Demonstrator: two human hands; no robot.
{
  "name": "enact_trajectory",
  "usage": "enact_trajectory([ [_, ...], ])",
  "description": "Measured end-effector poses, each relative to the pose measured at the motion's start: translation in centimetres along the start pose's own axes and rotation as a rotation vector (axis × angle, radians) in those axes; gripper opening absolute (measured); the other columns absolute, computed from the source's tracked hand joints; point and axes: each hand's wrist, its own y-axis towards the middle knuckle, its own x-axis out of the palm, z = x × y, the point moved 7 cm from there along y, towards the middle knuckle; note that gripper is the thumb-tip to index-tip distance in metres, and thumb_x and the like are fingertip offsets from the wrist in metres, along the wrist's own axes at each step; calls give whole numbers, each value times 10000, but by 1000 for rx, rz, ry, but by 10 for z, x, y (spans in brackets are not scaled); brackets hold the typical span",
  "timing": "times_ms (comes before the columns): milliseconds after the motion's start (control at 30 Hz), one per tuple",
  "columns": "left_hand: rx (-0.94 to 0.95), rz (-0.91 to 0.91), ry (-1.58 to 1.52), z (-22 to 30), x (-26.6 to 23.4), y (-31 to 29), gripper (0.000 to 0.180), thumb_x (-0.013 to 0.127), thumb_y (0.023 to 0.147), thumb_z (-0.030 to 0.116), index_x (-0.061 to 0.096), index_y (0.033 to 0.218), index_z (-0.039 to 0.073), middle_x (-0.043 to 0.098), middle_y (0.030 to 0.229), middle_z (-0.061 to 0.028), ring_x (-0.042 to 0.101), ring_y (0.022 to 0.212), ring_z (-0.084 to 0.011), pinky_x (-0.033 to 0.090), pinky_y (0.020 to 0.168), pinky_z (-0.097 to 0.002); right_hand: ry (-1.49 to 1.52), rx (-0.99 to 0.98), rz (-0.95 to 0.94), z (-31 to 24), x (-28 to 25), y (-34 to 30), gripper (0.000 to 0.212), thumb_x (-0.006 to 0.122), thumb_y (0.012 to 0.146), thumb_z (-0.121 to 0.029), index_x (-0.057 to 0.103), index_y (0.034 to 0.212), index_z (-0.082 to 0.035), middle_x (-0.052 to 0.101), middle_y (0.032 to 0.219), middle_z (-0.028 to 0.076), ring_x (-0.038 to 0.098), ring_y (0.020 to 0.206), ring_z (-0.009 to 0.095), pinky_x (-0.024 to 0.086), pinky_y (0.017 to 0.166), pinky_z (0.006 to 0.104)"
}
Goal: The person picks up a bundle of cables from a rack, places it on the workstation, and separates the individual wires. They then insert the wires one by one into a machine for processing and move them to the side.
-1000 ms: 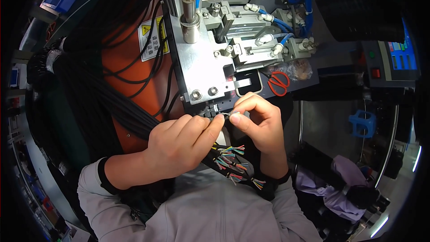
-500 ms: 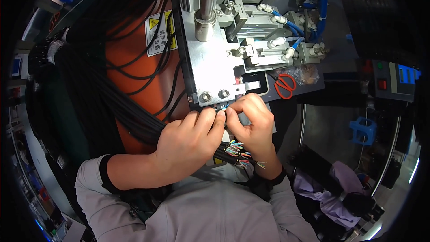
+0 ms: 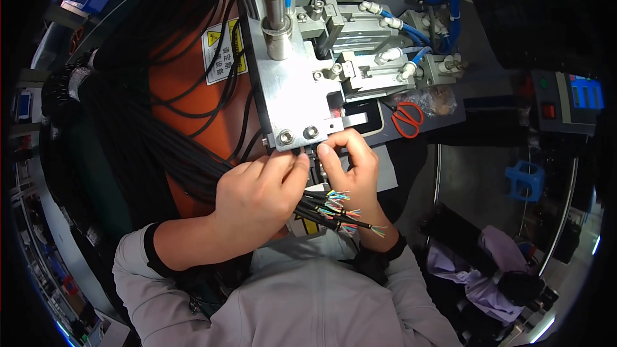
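Observation:
My left hand [image 3: 260,186] is closed at the front edge of a metal fixture plate [image 3: 292,99], its fingertips partly under the edge. What it pinches is hidden. Just to its right, my right hand [image 3: 355,166] has thumb and index finger bent together at the same edge. Any small piece between them is too hidden to name. A short dark part [image 3: 313,154] shows between the two hands below the plate. Under my hands lies a bundle of black cables [image 3: 316,202], its stripped ends fanning out in thin coloured wires [image 3: 337,200] toward my right wrist.
Pneumatic cylinders [image 3: 373,80] with blue air hoses [image 3: 454,6] stand behind the plate. Red-handled scissors [image 3: 407,119] lie at right beside a clear plastic bag [image 3: 437,101]. More black cables [image 3: 173,148] run across the orange surface [image 3: 168,119] at left. A control box [image 3: 562,108] stands far right.
The view has shifted slightly. Both hands have drawn a little apart at the plate edge, and the thin blue wires between the fingertips no longer show. More of the cable ends is visible.

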Motion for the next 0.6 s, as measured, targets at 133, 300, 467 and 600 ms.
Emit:
enact_trajectory([
  [133,-29,-74,133,5,1,-7,159,638,742,94,647,894,49,507,741,-4,537,585,-102,406,491,-236,217,76,-17,20,-4,-1,91,696,790,-1,608,797,18,600,754,65,552,696,113,446,627,251],
  [300,-40,-90,16,-1,-1,-4,170,648,754,123,653,908,51,495,730,-12,527,572,-110,407,496,-243,270,-349,-406,-22,-9,-3,124,740,732,27,658,824,26,653,804,103,609,726,162,477,646,273],
  [467,61,-79,-162,-1,-14,6,211,653,776,154,658,947,30,534,766,-18,547,591,-117,412,504,-242,412,-337,-328,-25,-16,-5,146,753,725,46,684,845,-1,665,836,90,639,767,147,491,642,250],
  [600,187,315,-245,3,-40,8,243,668,789,163,659,976,8,571,801,-26,568,609,-126,421,495,-251,318,-158,-224,-32,-21,-5,166,772,706,37,677,840,13,665,818,108,641,759,171,496,640,266],
])
